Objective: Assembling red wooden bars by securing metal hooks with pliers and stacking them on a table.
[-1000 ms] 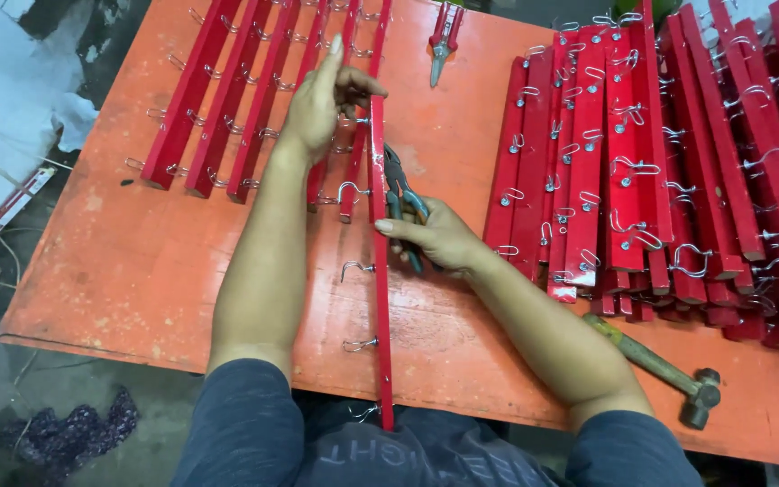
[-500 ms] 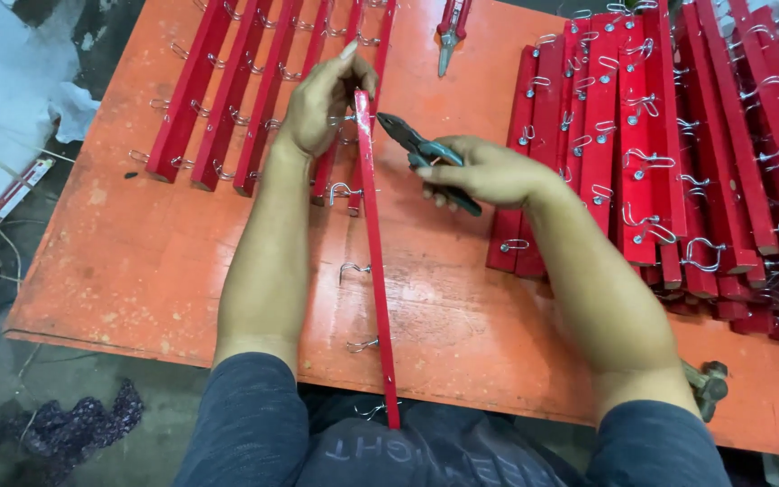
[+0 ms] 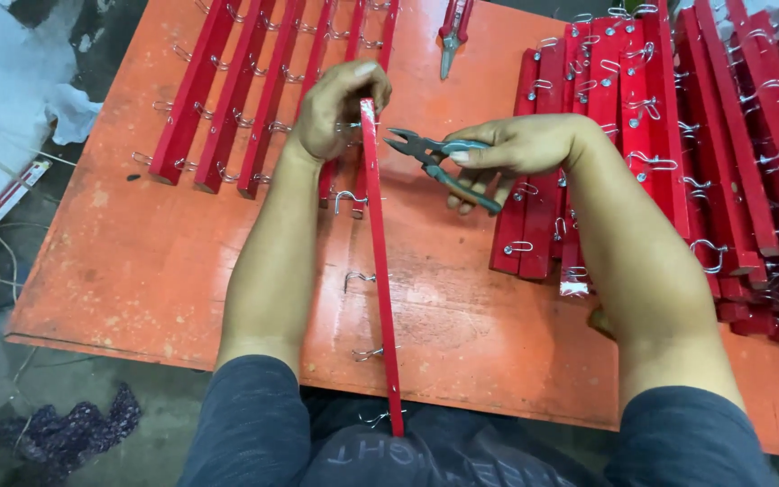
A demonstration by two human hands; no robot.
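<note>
Only the head view here. The near end of the red strip point(image 3: 379, 271) drops out of sight at the person's lap, and the pile of finished strips point(image 3: 678, 135) on the right runs off the frame. A brown handle point(image 3: 600, 322) peeks out under the right forearm; can't tell what it is here.

Left hand point(image 3: 340, 108) is curled round the far end of the strip, thumb on top, holding it on edge over the orange table point(image 3: 137, 261). Wire hooks point(image 3: 351, 200) stick out to its left. Right hand point(image 3: 520, 149) is wrapped round the pliers point(image 3: 439, 162), jaws slightly parted and pointing at the strip, just short of it.

Compared with half a second ago, the pliers sit a bit lower and the strip looks straighter.
</note>
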